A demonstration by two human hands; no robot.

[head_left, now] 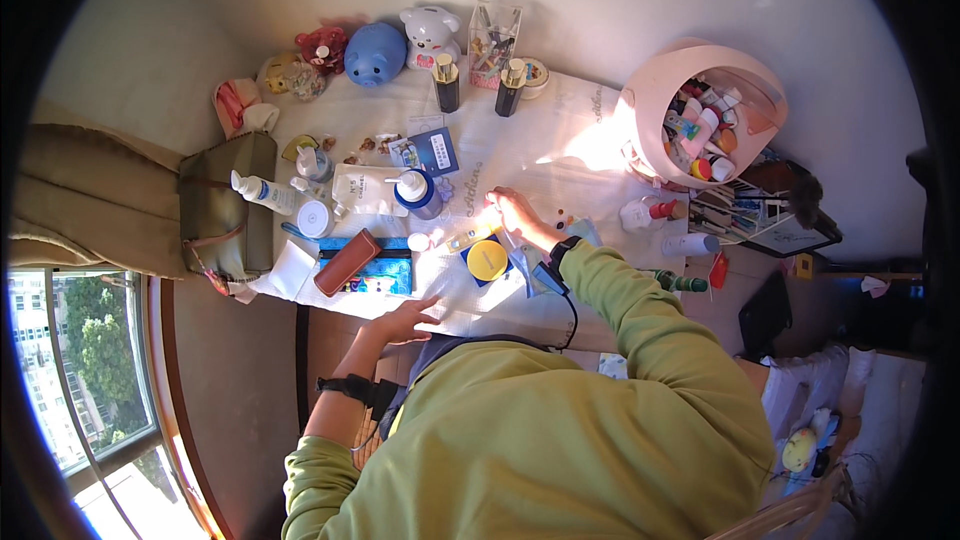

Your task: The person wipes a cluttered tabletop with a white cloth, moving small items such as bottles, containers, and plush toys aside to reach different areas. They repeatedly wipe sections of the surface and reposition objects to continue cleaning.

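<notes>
My left hand [405, 322] is at the table's front edge, its fingers spread and holding nothing. A brown glasses case [347, 262] and a blue patterned pouch [385, 270] lie just beyond it. Over the middle of the table is my right hand [522, 218], fingers curled together in bright sunlight; whatever they grip is hidden or washed out. Closest to that hand are a small clear bottle [463, 241] and a round yellow-lidded tub [487, 260] on a blue box. A blue pump bottle [418, 195] stands to its left, beside a white pouch [365, 188].
At the far edge are a blue piggy bank [375, 55], a white bear figure [431, 35], two dark bottles [447, 85] and a clear holder [495, 40]. A pink bin [640, 105] full of small bottles stands right. An olive bag [230, 205] sits left; a black cable [572, 315] hangs in front.
</notes>
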